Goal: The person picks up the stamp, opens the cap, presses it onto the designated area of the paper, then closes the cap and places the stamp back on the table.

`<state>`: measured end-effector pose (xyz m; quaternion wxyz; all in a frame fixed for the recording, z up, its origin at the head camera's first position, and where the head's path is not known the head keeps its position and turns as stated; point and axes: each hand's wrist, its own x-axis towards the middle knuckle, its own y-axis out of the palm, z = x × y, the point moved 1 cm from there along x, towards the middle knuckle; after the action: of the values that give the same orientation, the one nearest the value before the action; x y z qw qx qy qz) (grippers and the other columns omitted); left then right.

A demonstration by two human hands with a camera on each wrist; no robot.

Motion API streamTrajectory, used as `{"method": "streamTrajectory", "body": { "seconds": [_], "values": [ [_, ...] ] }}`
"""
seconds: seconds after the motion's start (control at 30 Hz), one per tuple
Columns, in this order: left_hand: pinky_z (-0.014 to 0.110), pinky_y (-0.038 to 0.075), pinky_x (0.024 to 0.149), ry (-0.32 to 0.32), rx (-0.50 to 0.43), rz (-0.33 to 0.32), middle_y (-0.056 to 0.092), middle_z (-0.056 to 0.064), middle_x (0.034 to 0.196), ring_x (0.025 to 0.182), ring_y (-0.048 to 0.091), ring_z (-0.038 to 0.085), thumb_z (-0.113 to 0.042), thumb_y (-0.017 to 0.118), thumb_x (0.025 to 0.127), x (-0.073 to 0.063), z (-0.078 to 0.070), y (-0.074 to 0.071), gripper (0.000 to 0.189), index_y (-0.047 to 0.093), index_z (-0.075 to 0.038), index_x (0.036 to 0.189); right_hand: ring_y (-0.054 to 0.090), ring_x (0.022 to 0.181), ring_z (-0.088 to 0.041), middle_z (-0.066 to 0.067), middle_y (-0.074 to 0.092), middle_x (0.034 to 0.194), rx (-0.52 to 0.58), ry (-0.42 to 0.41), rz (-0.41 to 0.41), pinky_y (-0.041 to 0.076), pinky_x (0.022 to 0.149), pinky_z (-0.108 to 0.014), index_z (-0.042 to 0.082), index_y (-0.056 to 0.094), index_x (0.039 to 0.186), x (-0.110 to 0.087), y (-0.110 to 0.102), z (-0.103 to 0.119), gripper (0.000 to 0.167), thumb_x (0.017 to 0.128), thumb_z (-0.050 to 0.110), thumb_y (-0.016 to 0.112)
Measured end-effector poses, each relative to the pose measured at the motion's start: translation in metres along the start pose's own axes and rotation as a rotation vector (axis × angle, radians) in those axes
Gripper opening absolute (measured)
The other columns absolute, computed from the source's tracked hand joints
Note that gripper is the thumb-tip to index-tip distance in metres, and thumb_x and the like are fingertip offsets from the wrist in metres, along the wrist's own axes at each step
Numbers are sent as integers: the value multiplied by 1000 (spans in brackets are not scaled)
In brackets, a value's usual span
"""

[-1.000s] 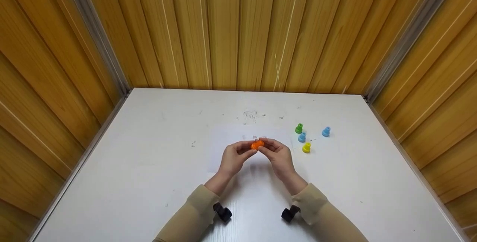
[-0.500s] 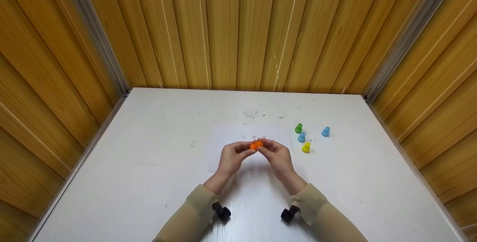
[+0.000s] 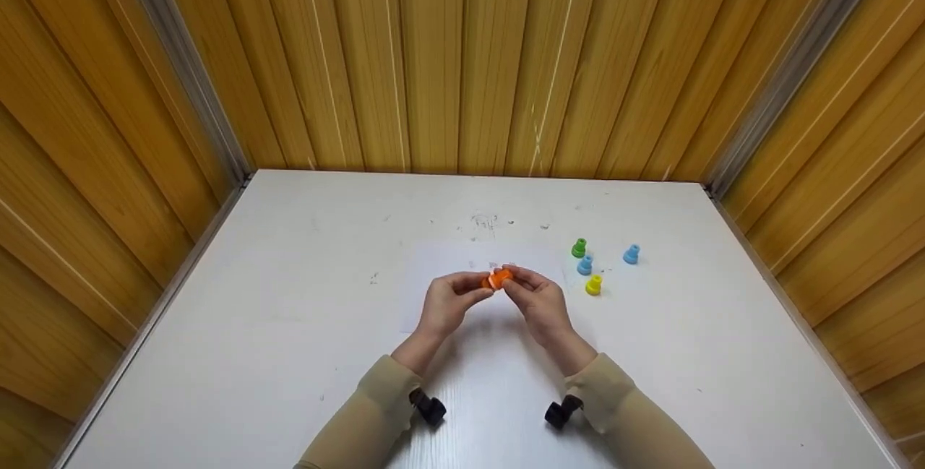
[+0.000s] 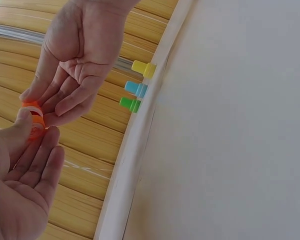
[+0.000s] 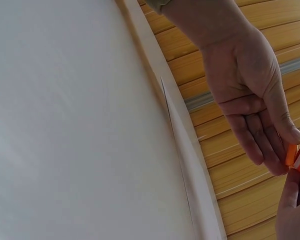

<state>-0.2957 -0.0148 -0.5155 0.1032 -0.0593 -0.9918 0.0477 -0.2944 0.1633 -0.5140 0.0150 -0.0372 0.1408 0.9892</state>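
Both hands meet over a white sheet of paper (image 3: 426, 263) on the table, around a small orange toy stamp (image 3: 501, 279). My left hand (image 3: 443, 306) pinches the stamp's orange cap (image 5: 291, 155) between thumb and fingers. Opposite it, my right hand (image 3: 540, 307) grips the stamp's body by thumb and fingertips. A white band shows between cap and body, most plainly in the right wrist view. Small faint marks dot the paper just beyond the fingers. Part of the stamp is hidden behind the fingertips.
Right of the paper stand a green stamp (image 3: 579, 248), a yellow stamp (image 3: 593, 285), a near blue stamp (image 3: 584, 265) and a farther blue stamp (image 3: 631, 254). Wood-patterned walls (image 3: 433, 57) enclose the white table (image 3: 318, 353) at the back and sides.
The orange cap has shifted left from the stamp's body, and a white band now shows between them. My left hand has moved slightly left; the standing stamps stay put.
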Motion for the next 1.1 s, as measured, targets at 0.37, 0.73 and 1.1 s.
{"method": "streamTrajectory", "body": {
  "seconds": [0.37,0.73,1.1],
  "values": [
    [21,62,85,-22,-2,-170,77,20,113,102,74,25,-6,80,89,14,0,-37,30,75,3,117,74,102,-16,-10,78,115,-282,-135,-22,61,91,-22,3,76,117,18,-1,9,28,89,5,79],
    [26,63,84,-79,74,-273,77,18,114,99,75,25,-6,80,88,19,9,-58,30,76,-1,117,72,96,-20,-13,78,108,-581,-126,8,64,85,-26,5,78,110,50,12,2,24,86,3,81],
    [29,63,87,-112,99,-243,77,14,116,102,73,26,-8,80,89,18,11,-56,31,76,-4,120,71,86,-15,-10,78,94,-798,-98,97,59,78,-22,3,78,98,67,21,-7,19,81,-2,84]
  ]
}}
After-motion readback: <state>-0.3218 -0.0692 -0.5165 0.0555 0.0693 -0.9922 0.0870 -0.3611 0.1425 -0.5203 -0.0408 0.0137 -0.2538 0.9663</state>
